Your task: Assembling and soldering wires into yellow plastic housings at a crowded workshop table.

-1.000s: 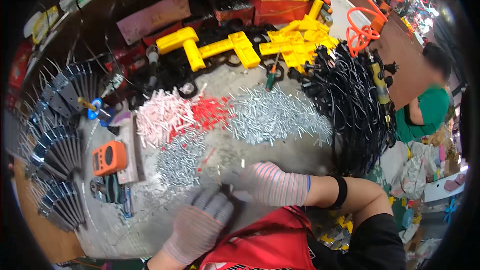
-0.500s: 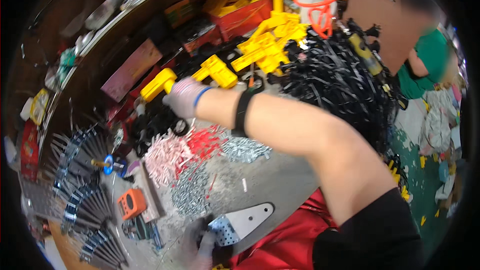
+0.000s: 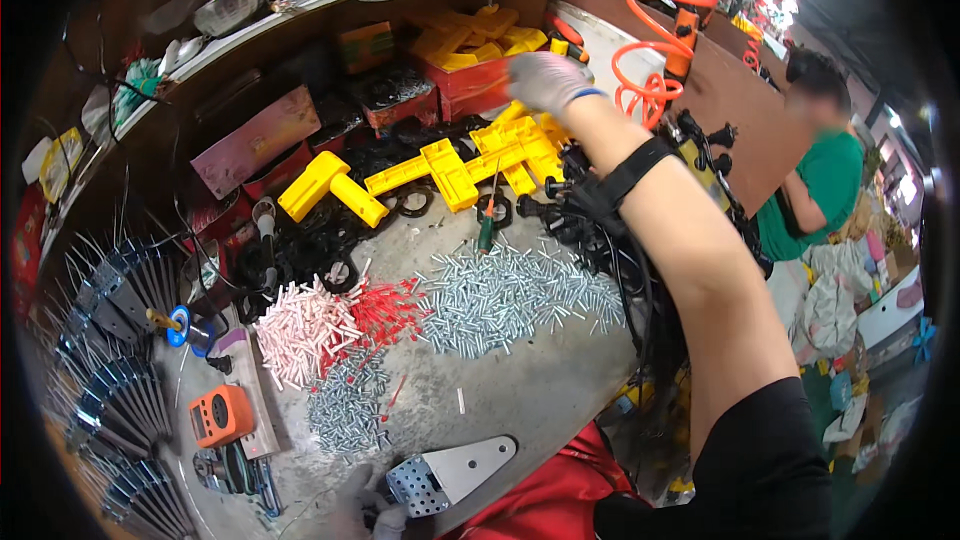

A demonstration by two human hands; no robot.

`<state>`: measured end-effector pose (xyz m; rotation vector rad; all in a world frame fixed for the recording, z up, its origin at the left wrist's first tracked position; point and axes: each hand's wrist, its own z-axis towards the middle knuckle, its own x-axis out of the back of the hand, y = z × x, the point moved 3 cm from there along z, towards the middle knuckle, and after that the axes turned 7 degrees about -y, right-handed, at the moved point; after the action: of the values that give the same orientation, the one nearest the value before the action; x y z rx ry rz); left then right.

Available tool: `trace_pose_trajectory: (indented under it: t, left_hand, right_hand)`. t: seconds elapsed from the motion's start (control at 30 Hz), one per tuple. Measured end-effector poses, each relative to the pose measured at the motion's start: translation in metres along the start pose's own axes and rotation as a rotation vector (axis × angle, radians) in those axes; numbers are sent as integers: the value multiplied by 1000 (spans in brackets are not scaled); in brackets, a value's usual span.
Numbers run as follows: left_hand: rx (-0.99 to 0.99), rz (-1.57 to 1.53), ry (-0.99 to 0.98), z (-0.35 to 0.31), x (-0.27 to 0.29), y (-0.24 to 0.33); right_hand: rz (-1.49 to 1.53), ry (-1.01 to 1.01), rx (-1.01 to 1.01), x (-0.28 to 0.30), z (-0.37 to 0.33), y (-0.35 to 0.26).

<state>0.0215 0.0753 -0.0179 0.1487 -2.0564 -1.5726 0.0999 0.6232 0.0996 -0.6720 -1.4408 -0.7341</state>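
Note:
My right hand (image 3: 548, 83), in a pale glove with a blue cuff, is stretched out over the far side of the bench, above yellow plastic parts (image 3: 505, 152). Motion blurs its fingers, so their grip does not show. Farther left lies a yellow T-shaped casing (image 3: 330, 187), apart from the hand. Low in the picture my gloved left hand (image 3: 368, 505) is closed on the left end of a tapered metal plate (image 3: 470, 468); that end is perforated, the narrow end has holes.
Heaps of silver pins (image 3: 500, 300), pink sleeves (image 3: 305, 330) and screws (image 3: 345, 405) cover mid-bench. A screwdriver (image 3: 487, 230) lies beyond them. Black cables (image 3: 610, 205) hang beneath my right arm. An orange meter (image 3: 220, 415) sits left. A coiled orange hose (image 3: 650, 90) hangs near a co-worker (image 3: 820, 180).
My right hand has let go of the yellow T-shaped casing and swung right and away from me. More of the silver pins shows. My left hand stays at the metal plate.

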Motion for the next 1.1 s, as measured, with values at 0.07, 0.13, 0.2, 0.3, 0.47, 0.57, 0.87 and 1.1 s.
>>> trace_pose_trajectory:
  t: [0.07, 0.13, 0.2, 0.3, 0.47, 0.57, 0.87, 1.1]
  left_hand:
    - [102, -49, 62, -11, 1, -10]
    - [-81, 115, 434, -26, 9, -15]
    - [-127, 265, 459, -38, 7, -25]
    - [-225, 525, 467, -49, 2, -41]
    - [-326, 747, 527, -54, -6, -56]
    - [-455, 943, 447, -53, -13, -58]
    - [-434, 917, 426, -45, -12, -54]
    - [-459, 1008, 527, -43, -14, -48]
  right_hand:
    - [-162, -48, -195, -1, 18, 53]
    - [-348, -142, -93, -12, 30, 90]
    - [-285, -242, -132, -27, 38, 118]
    - [-322, -443, -119, -50, 50, 130]
    - [-548, -735, -202, -65, 54, 116]
    - [-579, -540, -56, -56, 49, 100]
    - [-447, -483, -2, -54, 87, 106]
    - [-543, -483, 76, -68, 95, 101]
